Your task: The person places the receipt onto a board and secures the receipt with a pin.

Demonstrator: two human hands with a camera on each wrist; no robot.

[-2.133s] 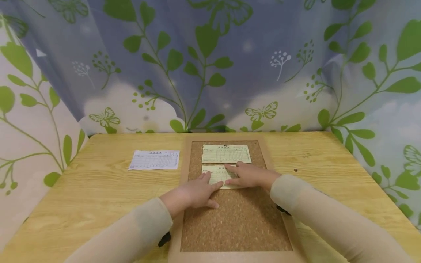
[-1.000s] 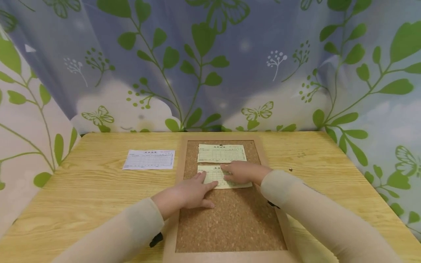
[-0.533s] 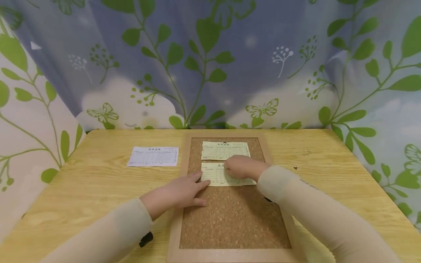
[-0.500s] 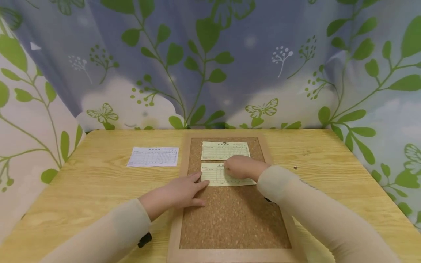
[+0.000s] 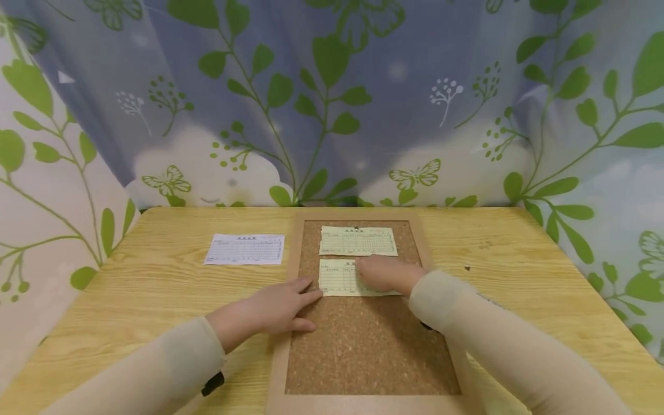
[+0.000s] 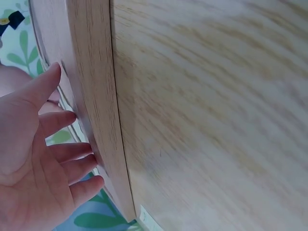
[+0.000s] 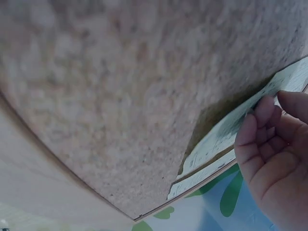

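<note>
Two pale yellow form slips lie on a wood-framed cork board (image 5: 368, 357) in the head view. A small pin (image 5: 356, 229) sits at the top edge of the upper slip (image 5: 358, 243). My right hand (image 5: 386, 274) is bent over the right half of the lower slip (image 5: 334, 278), fingers curled. A tiny greyish push pin (image 7: 250, 112) shows at its fingertips in the right wrist view, mostly hidden. With fingers spread, my left hand (image 5: 272, 305) rests on the board's left side, fingertips at the slip's lower left corner. The left wrist view shows its relaxed fingers beside the frame (image 6: 98, 96).
A white form slip (image 5: 245, 249) lies on the wooden table (image 5: 155, 288) left of the board. One more small pin (image 5: 467, 267) lies on the tabletop to the right. A leaf-patterned curtain (image 5: 332, 115) hangs behind the table.
My left hand has slid left, off most of the lower slip. The right hand's fingers went from spread on the slip to curled near its upper middle. The slips stay put on the board.
</note>
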